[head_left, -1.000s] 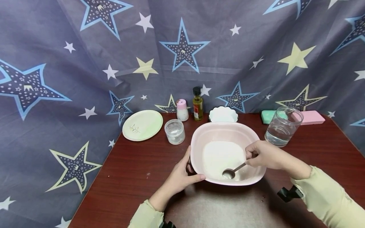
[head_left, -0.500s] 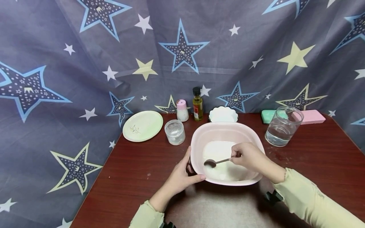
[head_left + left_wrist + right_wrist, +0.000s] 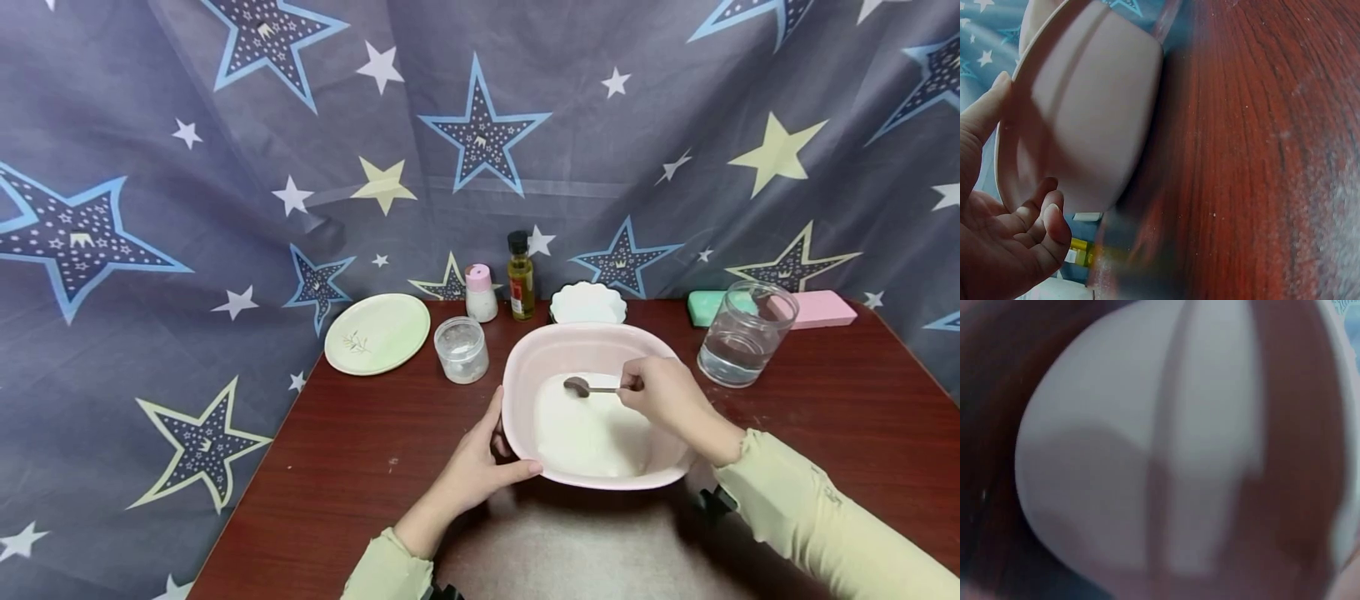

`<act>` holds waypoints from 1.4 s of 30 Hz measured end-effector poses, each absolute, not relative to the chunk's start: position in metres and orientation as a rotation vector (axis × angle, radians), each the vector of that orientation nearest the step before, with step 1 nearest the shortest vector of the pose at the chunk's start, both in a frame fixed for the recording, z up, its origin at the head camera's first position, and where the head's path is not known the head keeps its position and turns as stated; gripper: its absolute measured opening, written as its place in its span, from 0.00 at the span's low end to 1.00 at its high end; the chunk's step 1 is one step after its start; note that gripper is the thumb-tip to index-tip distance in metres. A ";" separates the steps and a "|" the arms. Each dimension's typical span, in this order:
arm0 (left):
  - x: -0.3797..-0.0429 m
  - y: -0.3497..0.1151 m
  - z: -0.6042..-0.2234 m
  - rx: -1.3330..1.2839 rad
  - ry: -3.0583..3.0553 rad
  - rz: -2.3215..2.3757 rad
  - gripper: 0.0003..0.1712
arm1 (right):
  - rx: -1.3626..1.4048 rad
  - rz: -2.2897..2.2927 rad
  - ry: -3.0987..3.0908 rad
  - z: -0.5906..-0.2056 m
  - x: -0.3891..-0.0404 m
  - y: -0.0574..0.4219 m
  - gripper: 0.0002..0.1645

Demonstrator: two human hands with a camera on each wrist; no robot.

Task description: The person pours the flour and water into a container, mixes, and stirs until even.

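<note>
A pale pink basin [image 3: 522, 367] stands on the table with a smooth white layer [image 3: 588, 433] across its bottom. At its left side, my left hand [image 3: 471, 467] grips the wall, thumb over the near rim and fingers bent against the outside; the left wrist view shows this basin wall [image 3: 1097, 106] from close up. My right hand [image 3: 663, 396] reaches in over the right rim and pinches the handle of a dark metal spoon [image 3: 577, 387]. The spoon's bowl points left, over the far part of the white layer. In the right wrist view the basin [image 3: 1085, 394] is blurred.
Behind the basin stand a clear jar [image 3: 461, 350], a pink-capped shaker [image 3: 481, 293], an oil bottle [image 3: 521, 275] and a white scalloped dish [image 3: 588, 304]. An oval plate [image 3: 377, 333] lies at left. A glass of water [image 3: 742, 342] and green [image 3: 703, 308] and pink [image 3: 822, 309] blocks are right.
My right hand has swept the spoon from the near right part of the basin leftward, then away to its far side. The left hand and basin have stayed in place.
</note>
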State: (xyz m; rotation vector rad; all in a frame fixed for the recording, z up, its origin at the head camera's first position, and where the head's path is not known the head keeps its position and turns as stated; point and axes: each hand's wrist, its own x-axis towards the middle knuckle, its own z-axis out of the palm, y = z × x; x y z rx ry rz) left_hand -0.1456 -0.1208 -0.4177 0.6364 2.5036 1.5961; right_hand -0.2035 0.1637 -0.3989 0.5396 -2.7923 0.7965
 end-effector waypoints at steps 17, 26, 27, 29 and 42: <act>-0.145 -0.121 -0.414 0.607 2.509 1.594 0.61 | 0.516 0.669 -3.004 -0.371 -0.190 0.206 0.14; -0.147 -0.122 -0.416 0.612 2.499 1.594 0.61 | 0.686 0.873 -3.118 -0.363 -0.182 0.216 0.15; -0.146 -0.122 -0.416 0.608 2.499 1.592 0.61 | 0.724 0.904 -3.120 -0.364 -0.182 0.217 0.15; -0.146 -0.121 -0.415 0.603 2.495 1.593 0.60 | 0.809 0.955 -3.109 -0.365 -0.182 0.217 0.16; -0.162 -0.126 -0.457 0.607 2.550 1.583 0.64 | 0.996 1.178 -2.949 -0.387 -0.182 0.183 0.16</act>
